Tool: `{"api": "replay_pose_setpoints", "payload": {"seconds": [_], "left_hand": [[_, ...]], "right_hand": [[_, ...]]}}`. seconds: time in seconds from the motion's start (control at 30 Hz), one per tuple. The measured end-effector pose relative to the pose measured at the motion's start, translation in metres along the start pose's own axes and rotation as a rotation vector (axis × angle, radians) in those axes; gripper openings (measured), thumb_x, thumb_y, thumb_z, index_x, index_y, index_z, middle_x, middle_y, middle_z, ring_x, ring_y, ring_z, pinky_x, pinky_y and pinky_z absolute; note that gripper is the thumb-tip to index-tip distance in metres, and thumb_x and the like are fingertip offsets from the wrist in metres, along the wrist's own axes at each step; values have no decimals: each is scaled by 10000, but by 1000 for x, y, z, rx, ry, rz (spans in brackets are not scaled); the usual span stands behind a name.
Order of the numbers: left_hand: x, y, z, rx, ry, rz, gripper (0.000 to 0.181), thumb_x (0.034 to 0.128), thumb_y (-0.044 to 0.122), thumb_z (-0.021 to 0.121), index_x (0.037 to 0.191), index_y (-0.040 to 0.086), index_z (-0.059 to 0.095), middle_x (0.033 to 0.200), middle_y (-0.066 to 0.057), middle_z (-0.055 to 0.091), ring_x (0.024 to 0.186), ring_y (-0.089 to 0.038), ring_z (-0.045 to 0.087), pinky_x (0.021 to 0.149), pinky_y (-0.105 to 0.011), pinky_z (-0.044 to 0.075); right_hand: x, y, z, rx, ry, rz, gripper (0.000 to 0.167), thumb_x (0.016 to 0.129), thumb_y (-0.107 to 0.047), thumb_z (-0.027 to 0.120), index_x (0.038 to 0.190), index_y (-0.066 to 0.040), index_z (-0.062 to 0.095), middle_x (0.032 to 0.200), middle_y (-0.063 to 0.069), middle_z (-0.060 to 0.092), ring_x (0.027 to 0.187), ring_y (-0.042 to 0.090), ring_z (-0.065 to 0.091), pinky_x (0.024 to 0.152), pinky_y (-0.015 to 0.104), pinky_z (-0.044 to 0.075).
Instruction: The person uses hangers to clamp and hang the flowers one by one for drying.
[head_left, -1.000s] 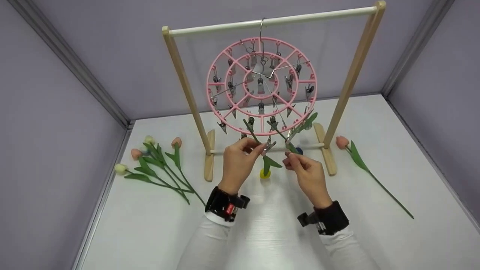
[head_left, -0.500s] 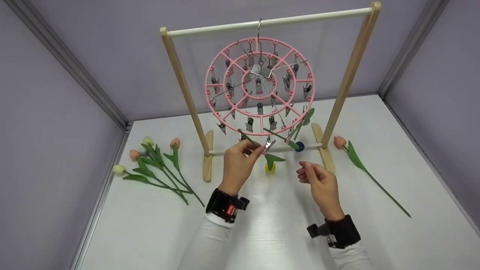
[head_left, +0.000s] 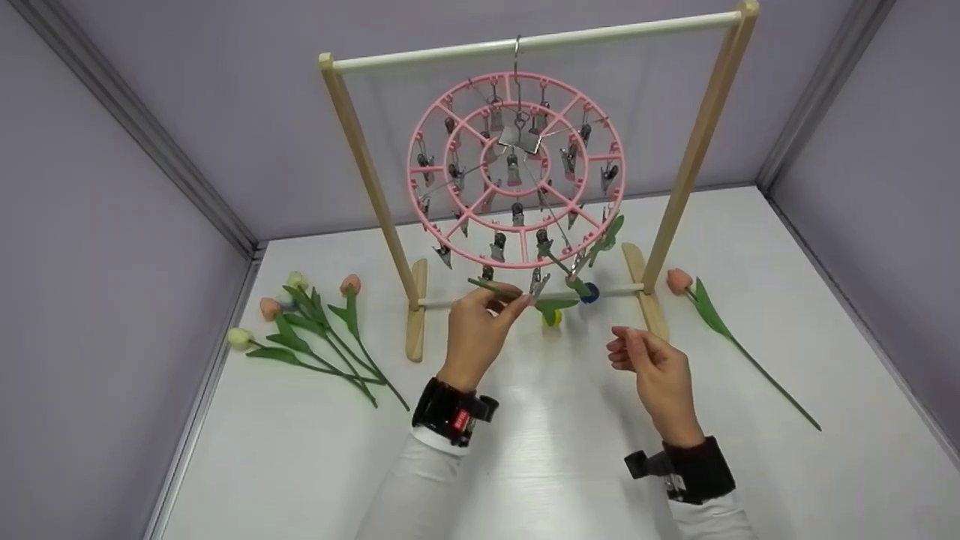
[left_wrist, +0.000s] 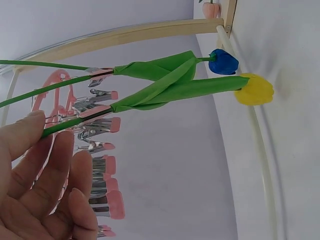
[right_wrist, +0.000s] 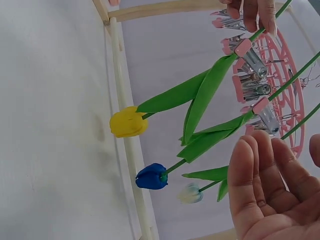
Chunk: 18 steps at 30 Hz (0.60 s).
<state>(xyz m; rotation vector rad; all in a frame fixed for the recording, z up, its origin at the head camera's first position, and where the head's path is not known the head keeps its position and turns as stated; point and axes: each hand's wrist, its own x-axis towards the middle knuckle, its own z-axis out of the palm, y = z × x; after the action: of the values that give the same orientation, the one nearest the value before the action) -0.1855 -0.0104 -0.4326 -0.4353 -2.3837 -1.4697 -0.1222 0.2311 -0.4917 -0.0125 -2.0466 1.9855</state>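
A pink round clip hanger [head_left: 523,266] hangs from the rack's bar. My left hand [head_left: 478,330] pinches the green stem of a yellow tulip [left_wrist: 254,90] between thumb and fingers, close beside the clip that grips it. A blue tulip [right_wrist: 151,176] hangs head-down from the neighbouring clip, and a whitish tulip [right_wrist: 191,193] hangs past it. My right hand [head_left: 661,379] is to the right of and below the hanging flowers, fingers loosely bent and holding nothing; in the right wrist view its fingers [right_wrist: 270,170] touch no stem.
Several pink and pale tulips [head_left: 300,341] lie on the table at the left. A single pink tulip [head_left: 712,311] lies at the right. The wooden rack's legs [head_left: 416,319] stand on the white table [head_left: 525,465], with a low crossbar between them.
My right hand has let go and moved right and down, away from the flowers. The yellow tulip's head has swung right and up while my left hand keeps its pinch; the hanger has shifted slightly.
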Motion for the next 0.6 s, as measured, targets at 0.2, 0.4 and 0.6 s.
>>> {"api": "replay_pose_setpoints", "payload": {"seconds": [0.2,0.4,0.6], "left_hand": [[0,0,0,7,-4,-20,200,890,270,764,991,97,770,881,62,730,742,-85,629,662,-270,521],[-3,1,-2,40,-14,-54,209,894,251,763,1027,89,770,883,43,733,748,-102,628,653,-270,517],[-10,0,-3,75,-21,-31,224,904,238,754,1042,62,759,886,23,733,756,-109,631,673,-271,520]], "right_hand": [[-6,1,-3,4,-2,21,348,1027,-248,547,1105,55,699,952,262,671,834,281,672,750,333,581],[-8,0,-8,-10,-15,35,338,1027,-232,548,1087,63,701,938,246,678,833,269,677,757,336,581],[-12,-3,-19,-31,-24,37,343,1026,-243,553,1094,59,700,950,248,676,840,269,676,760,326,579]]}}
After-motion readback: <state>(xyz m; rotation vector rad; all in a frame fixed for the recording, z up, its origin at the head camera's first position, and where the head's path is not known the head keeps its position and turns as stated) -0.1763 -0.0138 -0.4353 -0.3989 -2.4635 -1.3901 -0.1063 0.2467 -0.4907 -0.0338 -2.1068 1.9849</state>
